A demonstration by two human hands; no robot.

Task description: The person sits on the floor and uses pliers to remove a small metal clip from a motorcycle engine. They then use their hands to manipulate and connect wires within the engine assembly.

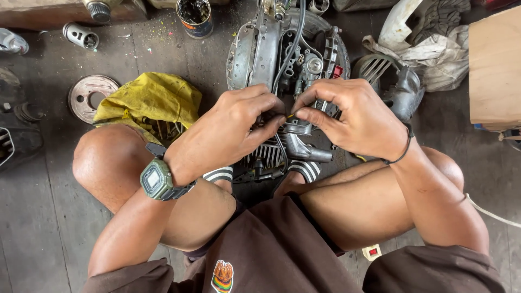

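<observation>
A grey metal engine (260, 49) with cooling fins and a black cable lies on the wooden floor between my knees. My left hand (230, 127), with a green watch on its wrist, and my right hand (355, 114), with a black band on its wrist, meet over the engine's middle. The fingertips of both hands pinch a small part with a bit of yellow wire showing between them. The part itself is mostly hidden by the fingers. A grey elbow pipe (306, 152) sticks out just below the hands.
A yellow cloth (152, 100) lies by my left knee, beside a round metal disc (89, 97). A dirty can (195, 16) stands at the top. Rags (434, 43) and a black cover (404, 92) lie at the right, near a wooden box (496, 65).
</observation>
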